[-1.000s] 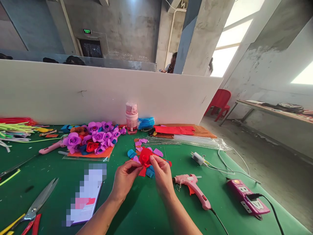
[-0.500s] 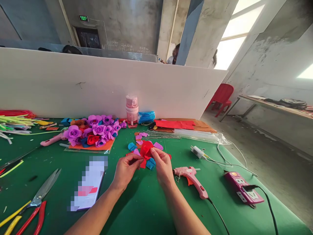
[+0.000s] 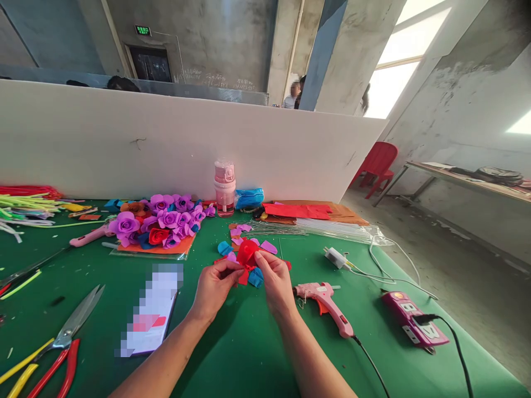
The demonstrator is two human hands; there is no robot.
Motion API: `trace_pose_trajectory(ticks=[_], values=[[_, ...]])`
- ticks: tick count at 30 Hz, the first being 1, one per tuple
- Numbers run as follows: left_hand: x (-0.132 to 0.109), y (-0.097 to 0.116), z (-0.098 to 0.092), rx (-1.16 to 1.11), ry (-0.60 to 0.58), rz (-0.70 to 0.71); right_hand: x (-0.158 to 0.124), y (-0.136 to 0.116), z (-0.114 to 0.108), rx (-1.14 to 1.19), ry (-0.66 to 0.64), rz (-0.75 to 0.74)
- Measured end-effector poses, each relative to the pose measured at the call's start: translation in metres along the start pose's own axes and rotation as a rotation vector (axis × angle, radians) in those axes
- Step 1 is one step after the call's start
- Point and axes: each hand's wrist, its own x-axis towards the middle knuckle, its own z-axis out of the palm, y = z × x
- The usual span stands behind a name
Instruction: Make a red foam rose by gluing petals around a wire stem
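The left grip (image 3: 212, 288) is pinched, thumb against finger, at the lower left edge of a red paper flower (image 3: 247, 250), while the right grip (image 3: 274, 282) closes on its right edge, so the flower sits between the two, above the green tabletop (image 3: 236, 354). Just beyond and beneath both grips lie loose blue petals (image 3: 256, 277) and purple petals (image 3: 269, 247), with a pink glue gun (image 3: 318, 291) just right of the right grip. Left of the left grip rests a phone (image 3: 155, 309), with scissors (image 3: 70, 331) farther left, and beyond it a cluster of mostly purple flowers (image 3: 168, 220).
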Motion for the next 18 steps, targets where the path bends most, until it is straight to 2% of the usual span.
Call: trace_pose_trajectory(ticks=[18], values=[[-0.0002, -0.0016, -0.0001, -0.019, 0.017, -0.007, -0.0015, -0.0016, 0.0014, 0.006, -0.019, 0.002]])
